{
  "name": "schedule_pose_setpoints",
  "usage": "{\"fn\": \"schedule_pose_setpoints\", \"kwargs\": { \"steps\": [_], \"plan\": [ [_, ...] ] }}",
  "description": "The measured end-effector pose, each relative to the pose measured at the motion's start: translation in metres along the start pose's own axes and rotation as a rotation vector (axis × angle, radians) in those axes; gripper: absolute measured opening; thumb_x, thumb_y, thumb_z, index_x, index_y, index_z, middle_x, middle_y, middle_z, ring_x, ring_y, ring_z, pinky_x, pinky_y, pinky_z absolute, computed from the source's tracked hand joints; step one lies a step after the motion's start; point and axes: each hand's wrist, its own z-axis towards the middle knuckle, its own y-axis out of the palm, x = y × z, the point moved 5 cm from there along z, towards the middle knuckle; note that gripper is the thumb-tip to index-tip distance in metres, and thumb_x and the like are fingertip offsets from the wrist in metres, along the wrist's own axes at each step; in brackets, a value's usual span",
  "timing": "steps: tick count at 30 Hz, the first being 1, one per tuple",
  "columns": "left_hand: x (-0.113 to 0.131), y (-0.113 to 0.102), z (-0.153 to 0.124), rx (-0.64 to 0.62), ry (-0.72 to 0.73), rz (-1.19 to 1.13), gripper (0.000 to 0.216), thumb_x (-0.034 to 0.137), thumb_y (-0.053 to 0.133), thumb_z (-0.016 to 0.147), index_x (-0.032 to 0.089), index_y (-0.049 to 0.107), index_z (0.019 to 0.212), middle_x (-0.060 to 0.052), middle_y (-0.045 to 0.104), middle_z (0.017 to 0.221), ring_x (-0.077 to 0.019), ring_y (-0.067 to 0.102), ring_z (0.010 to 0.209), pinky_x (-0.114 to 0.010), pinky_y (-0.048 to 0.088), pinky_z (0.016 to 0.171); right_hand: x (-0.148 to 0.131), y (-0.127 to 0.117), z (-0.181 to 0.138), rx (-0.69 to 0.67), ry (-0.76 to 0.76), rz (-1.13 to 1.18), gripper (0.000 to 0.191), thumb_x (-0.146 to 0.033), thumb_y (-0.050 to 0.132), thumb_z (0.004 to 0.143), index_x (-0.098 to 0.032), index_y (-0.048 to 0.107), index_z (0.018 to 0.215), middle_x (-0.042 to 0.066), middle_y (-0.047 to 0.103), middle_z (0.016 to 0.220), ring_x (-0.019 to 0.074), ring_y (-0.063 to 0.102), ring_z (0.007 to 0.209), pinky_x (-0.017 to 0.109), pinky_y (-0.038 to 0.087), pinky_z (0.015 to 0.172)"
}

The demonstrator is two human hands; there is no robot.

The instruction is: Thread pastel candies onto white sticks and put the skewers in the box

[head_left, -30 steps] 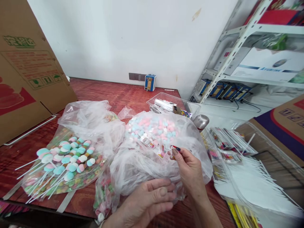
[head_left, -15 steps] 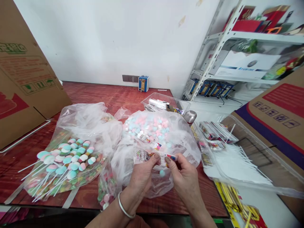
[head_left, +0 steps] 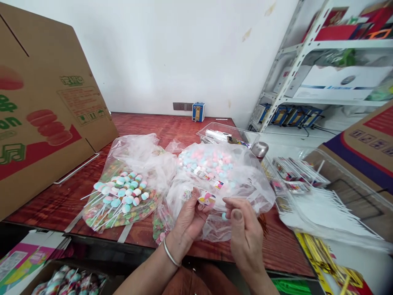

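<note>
My left hand [head_left: 189,219], with a white bangle at the wrist, pinches a small printed packet [head_left: 207,199] between thumb and fingers. To its right, my right hand [head_left: 247,233] holds nothing that I can see, its fingers loosely bent and apart from the packet. Under and behind both hands lies a clear plastic bag [head_left: 251,184] of pink, blue and white marshmallows [head_left: 211,159]. Another printed packet [head_left: 202,174] and a small colourful card [head_left: 218,184] rest on that bag. Marshmallow sticks [head_left: 119,192] are heaped on a second bag [head_left: 92,215] of coloured sweets at the left.
A large cardboard box [head_left: 61,98] stands at the left. Behind the marshmallow bag is a clear tray [head_left: 202,130] beside a metal-topped container [head_left: 259,150]. At the right, a clear bin [head_left: 337,237] holds white sticks and packets. Below the table, a box contains wrapped sweets [head_left: 67,282].
My hands have moved apart, and the left keeps the printed packet, whose coloured face now shows. The right has let go of its end. My view has turned left and down.
</note>
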Motion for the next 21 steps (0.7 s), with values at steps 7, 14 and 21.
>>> {"fn": "schedule_pose_setpoints", "kwargs": {
  "steps": [7, 14, 21],
  "plan": [
    [0.01, -0.01, -0.008, 0.066, 0.151, 0.143, 0.039, 0.025, 0.09, 0.059, 0.014, 0.06, 0.08, 0.005, 0.056, 0.065, -0.0035, 0.047, 0.049, -0.015, 0.041, 0.047, -0.008, 0.03, -0.009, -0.147, -0.156, -0.087, 0.027, -0.034, 0.046, 0.1, -0.02, 0.062, 0.116, 0.011, 0.061, 0.117, 0.0244, 0.059, 0.109, 0.037, 0.05, 0.091],
    [0.05, -0.027, -0.038, 0.11, 0.194, 0.255, 0.044, 0.029, 0.093, 0.051, 0.013, 0.057, 0.069, 0.006, 0.046, 0.058, -0.0017, 0.036, 0.047, -0.013, 0.03, 0.042, -0.006, 0.052, -0.012, -0.251, -0.128, 0.015, 0.027, -0.036, 0.045, 0.099, -0.027, 0.066, 0.113, 0.007, 0.064, 0.117, 0.0251, 0.061, 0.107, 0.038, 0.05, 0.089],
    [0.192, -0.072, -0.134, 0.229, 0.796, 0.259, 0.041, 0.038, 0.09, 0.06, 0.015, 0.059, 0.072, 0.008, 0.043, 0.057, -0.0006, 0.029, 0.043, -0.014, 0.032, 0.044, -0.06, 0.185, 0.004, -0.704, 0.071, 0.307, 0.03, -0.039, 0.048, 0.097, -0.025, 0.07, 0.112, 0.004, 0.074, 0.092, 0.0214, 0.069, 0.078, 0.031, 0.052, 0.069]
  ]
}}
